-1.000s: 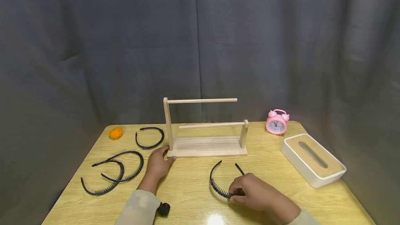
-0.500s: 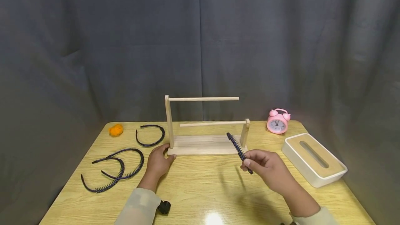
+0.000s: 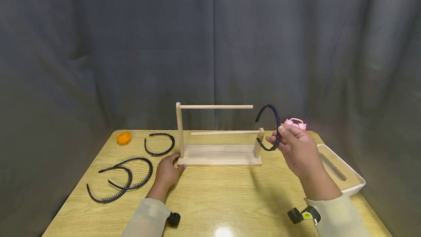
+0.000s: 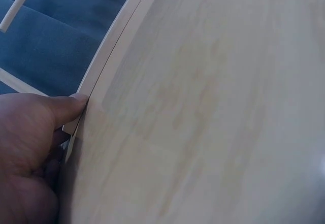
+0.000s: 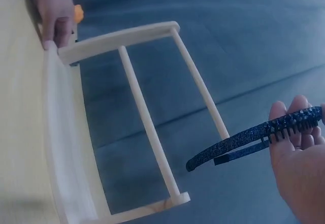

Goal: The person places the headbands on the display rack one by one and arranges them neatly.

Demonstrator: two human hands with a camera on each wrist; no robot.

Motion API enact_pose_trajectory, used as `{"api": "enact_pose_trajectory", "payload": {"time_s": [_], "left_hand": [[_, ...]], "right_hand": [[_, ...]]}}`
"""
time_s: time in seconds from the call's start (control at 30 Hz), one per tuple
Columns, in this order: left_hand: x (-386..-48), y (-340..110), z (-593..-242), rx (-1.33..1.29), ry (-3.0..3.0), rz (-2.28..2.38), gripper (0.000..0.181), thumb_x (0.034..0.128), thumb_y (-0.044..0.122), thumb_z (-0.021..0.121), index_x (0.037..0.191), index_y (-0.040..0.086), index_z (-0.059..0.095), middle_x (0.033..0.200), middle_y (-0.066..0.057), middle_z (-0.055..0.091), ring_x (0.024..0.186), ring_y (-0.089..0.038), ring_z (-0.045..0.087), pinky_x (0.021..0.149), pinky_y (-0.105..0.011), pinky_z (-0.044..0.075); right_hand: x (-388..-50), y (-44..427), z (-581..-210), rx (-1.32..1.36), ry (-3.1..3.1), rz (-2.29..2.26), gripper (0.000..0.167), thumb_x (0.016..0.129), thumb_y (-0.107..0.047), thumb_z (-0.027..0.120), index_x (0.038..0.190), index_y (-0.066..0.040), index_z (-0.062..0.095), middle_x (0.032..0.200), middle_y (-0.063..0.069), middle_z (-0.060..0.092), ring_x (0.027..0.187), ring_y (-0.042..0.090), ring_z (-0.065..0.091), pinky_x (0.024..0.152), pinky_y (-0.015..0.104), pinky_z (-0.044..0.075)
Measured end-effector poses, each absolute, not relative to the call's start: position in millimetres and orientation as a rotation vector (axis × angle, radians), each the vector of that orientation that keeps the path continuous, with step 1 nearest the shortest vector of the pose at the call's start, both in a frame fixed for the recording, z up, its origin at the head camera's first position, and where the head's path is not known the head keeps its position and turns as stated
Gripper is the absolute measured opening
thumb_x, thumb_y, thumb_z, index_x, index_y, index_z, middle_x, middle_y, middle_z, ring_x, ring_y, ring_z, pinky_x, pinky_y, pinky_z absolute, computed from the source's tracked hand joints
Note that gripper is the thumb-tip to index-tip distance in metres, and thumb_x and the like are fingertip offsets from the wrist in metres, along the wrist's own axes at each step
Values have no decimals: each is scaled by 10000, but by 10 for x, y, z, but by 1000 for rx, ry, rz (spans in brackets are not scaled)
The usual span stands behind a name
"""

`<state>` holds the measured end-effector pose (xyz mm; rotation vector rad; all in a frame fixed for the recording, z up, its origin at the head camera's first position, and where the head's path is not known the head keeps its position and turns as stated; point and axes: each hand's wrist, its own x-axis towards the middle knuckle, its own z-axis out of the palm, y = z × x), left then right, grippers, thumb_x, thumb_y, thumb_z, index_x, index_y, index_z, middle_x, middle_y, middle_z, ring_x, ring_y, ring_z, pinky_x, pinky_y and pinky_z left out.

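Note:
A wooden rack (image 3: 220, 160) with two horizontal rods stands mid-table. My left hand (image 3: 167, 173) grips the left end of its base, thumb at the front edge; the left wrist view shows the thumb (image 4: 71, 107) on the base's edge. Raised at the rack's right, my right hand (image 3: 297, 149) pinches a dark toothed headband (image 3: 277, 120) between thumb and fingers. The headband's open side faces left, just right of the upper rod's free end (image 3: 250, 106). In the right wrist view, the headband (image 5: 244, 137) lies close to that rod's tip; whether they touch I cannot tell.
At the left lie two overlapping headbands (image 3: 149, 173) and another headband (image 3: 172, 143) near the rack. An orange fluffy item (image 3: 124, 138) sits at the back left. Behind my right hand are a pink alarm clock (image 3: 296, 123) and a white box with a wooden top (image 3: 352, 175).
My right hand has lifted the headband off the table and carried it up and rightward, turning it so its curve shows. My left hand has stayed at the rack's base.

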<state>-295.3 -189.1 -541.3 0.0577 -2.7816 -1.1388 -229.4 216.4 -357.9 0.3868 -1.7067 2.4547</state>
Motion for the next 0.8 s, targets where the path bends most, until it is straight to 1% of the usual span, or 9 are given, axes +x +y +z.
{"api": "enact_pose_trajectory", "payload": {"time_s": [0.2,0.33,0.5,0.57,0.8], "left_hand": [[-2986,-1885,-5427,64,-2772,-1123,577,992,242,831,1503,44,649,1524,-254,627,1459,-505,533,1229,-655,429],[-2989,-1869,-5436,54,-2767,-1141,557,992,224,832,1489,42,661,1504,-249,643,1449,-500,544,1225,-656,432],[-2974,-1841,-5433,59,-2765,-1162,544,994,225,833,1486,58,670,1498,-224,655,1451,-484,548,1224,-653,434],[-2978,-1838,-5431,63,-2765,-1164,546,997,231,830,1490,63,668,1500,-219,654,1454,-483,545,1225,-653,434],[-2998,-1830,-5411,60,-2758,-1158,537,994,234,833,1479,64,677,1504,-225,648,1454,-485,544,1229,-654,428]], "right_hand": [[-2634,2185,-3543,308,-1789,2481,149,1100,-151,680,1013,-70,770,929,34,721,881,164,790,955,305,664],[-2794,2175,-3608,236,-1781,2544,151,1098,-145,683,1007,-56,765,910,47,726,855,169,796,949,313,667],[-2895,2115,-3683,185,-1766,2574,163,1110,-128,659,997,-70,762,911,43,734,838,158,798,927,308,672],[-2923,2072,-3684,173,-1770,2569,159,1109,-137,664,992,-95,762,923,41,735,848,154,801,927,302,671],[-3004,1876,-3672,137,-1844,2531,163,1128,-154,631,1018,-110,743,943,26,716,883,134,801,938,278,662]]}}
